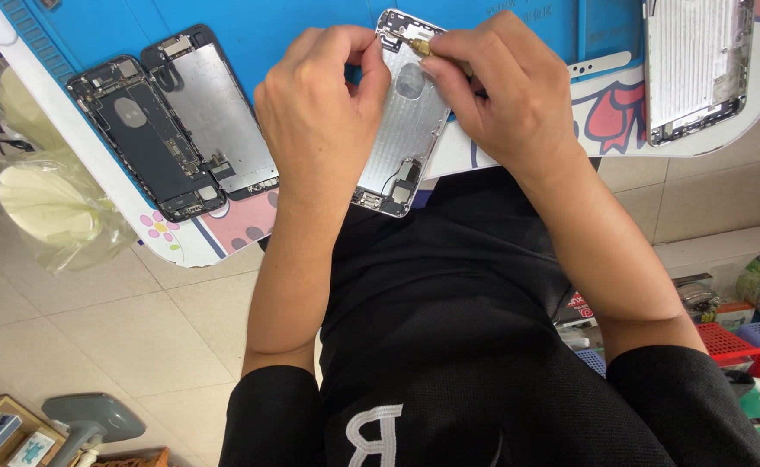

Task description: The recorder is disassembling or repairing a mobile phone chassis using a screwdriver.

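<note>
Bench (518,156) with a blue mat (267,26) carried everything. Between both hands lay a silver phone housing (401,138), interior up. Left hand (319,104) steadied its edge, fingers curled narrow. Right hand (501,86) pinched a brass-tipped screwdriver (420,47) at the housing's top corner. Left of the left hand lay an opened dark phone (168,125).
</note>
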